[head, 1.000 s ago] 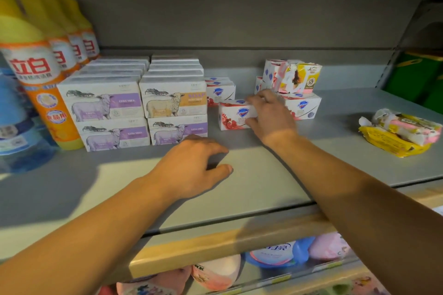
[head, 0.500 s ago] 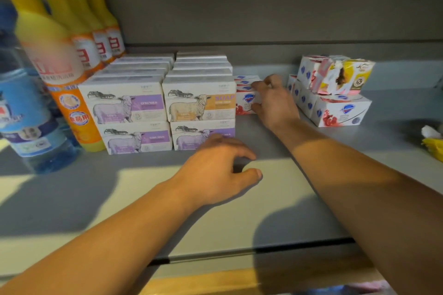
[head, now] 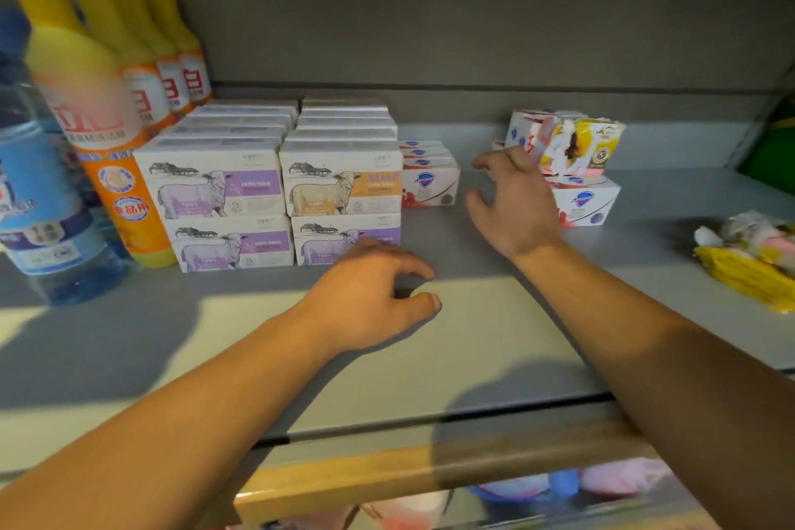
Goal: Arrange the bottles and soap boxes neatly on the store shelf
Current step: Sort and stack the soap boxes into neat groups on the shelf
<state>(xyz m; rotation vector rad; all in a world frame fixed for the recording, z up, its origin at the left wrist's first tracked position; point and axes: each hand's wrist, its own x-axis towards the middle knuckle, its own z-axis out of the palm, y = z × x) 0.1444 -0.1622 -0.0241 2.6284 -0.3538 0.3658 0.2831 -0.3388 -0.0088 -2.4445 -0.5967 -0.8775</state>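
- Now your right hand [head: 514, 202] hovers with fingers spread, holding nothing, between the red-and-white soap boxes [head: 430, 185] and the stacked pile [head: 580, 202].
- Your left hand [head: 370, 301] rests loosely curled, empty, on the shelf [head: 494, 340] near its front edge.
- Bottles [head: 112, 133] stand far left.

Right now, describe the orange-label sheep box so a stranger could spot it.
Find the sheep soap stacks at the shelf's left, beside the yellow bottles. It is the front box atop the right stack. Its sheep and label are orange; its neighbours' are purple.
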